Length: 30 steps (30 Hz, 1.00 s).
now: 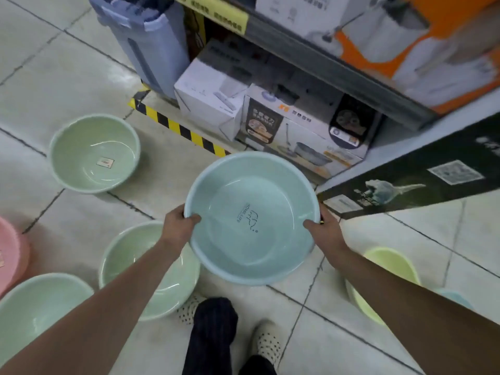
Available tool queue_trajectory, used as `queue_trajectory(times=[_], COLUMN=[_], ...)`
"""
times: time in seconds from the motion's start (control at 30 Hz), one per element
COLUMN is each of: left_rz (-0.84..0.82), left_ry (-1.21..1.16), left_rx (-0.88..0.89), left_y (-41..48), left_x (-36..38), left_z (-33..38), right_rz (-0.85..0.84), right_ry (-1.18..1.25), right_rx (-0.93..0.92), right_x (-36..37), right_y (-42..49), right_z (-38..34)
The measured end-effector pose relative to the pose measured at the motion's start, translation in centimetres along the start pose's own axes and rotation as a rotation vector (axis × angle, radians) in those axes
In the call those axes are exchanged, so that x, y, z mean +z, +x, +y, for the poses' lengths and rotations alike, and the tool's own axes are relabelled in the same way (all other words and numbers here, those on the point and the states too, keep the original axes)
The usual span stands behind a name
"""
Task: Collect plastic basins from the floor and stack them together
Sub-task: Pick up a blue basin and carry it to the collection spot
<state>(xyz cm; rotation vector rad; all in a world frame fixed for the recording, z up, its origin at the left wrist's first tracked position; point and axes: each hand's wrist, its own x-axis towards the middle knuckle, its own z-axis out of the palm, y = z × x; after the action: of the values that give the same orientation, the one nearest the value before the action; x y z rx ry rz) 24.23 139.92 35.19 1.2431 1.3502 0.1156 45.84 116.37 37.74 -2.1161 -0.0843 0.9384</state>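
Observation:
I hold a light blue basin in the air in front of me, upright, with a small printed logo inside. My left hand grips its left rim and my right hand grips its right rim. On the tiled floor lie other basins: a green one at the far left with a label inside, a green one under my left forearm, a green one at the lower left, a pink one at the left edge, and a yellow one partly hidden by my right arm.
A store shelf with boxed goods stands ahead on the right, with yellow-black hazard tape on the floor before it. A blue-grey bin stands at the back. A dark box lies at the right. My feet are below.

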Motion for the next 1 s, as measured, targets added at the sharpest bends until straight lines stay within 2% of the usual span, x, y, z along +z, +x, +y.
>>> queue_trajectory(times=[0.27, 0.5, 0.8, 1.0], left_rz=[-0.054, -0.11, -0.151, -0.174], left_ry=[0.121, 0.246, 0.26, 0.27], left_rx=[-0.026, 0.061, 0.147, 0.206], left_y=[-0.7, 2.9, 11.3, 14.7], left_x=[8.6, 16.3, 27.4, 31.5], left_z=[-7.9, -14.2, -22.0, -25.5], right_rz=[0.048, 0.201, 0.307, 0.363], right_ry=[0.002, 0.327, 0.3, 0.465], right_rx=[0.142, 0.321, 0.29, 0.319], right_x=[-3.9, -3.4, -3.5, -2.8], right_y=[-0.2, 2.9, 12.4, 16.8], right_z=[13.0, 23.1, 35.7, 41.0])
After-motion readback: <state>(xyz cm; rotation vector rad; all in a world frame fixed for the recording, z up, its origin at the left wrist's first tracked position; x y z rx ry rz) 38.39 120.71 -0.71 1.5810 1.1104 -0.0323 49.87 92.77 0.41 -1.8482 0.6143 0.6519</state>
